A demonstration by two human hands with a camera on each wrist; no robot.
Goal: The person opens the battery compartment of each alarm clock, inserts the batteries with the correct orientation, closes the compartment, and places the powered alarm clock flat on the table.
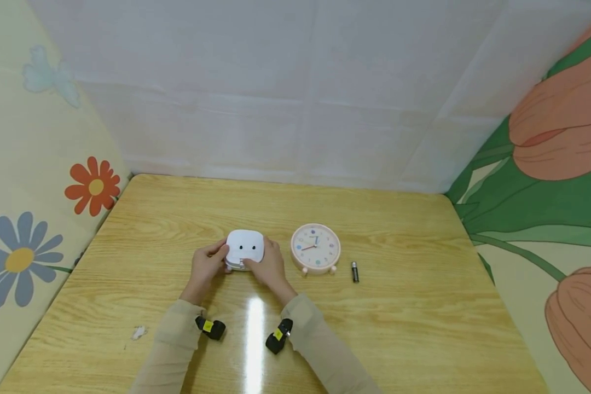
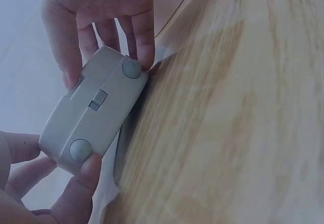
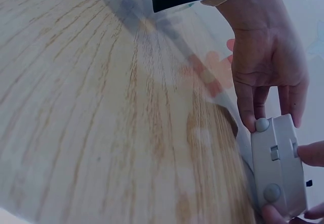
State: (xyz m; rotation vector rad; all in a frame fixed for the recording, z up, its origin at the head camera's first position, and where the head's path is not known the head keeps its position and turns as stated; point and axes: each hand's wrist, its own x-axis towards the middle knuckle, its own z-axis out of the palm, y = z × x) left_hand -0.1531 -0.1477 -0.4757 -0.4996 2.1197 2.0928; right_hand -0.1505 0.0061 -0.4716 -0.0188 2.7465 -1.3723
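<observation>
White casing (image 1: pixel 244 241) — gripped at its two sides by the left hand (image 1: pixel 208 268) and the right hand (image 1: pixel 272 268), the right thumb against its near edge. It sits just left of the pink clock (image 1: pixel 316 246). Its face, with two black dots (image 1: pixel 241 247), points upward; its long axis runs crosswise, from hand to hand; two round knobs (image 2: pixel 131 68) and a small slider (image 2: pixel 98 100) mark the edge toward the person. Just right of the clock — a battery (image 1: pixel 355 272). Beneath the clock, a wooden table (image 1: pixel 413 323); beyond it, pale cloth (image 1: pixel 276 109).
</observation>
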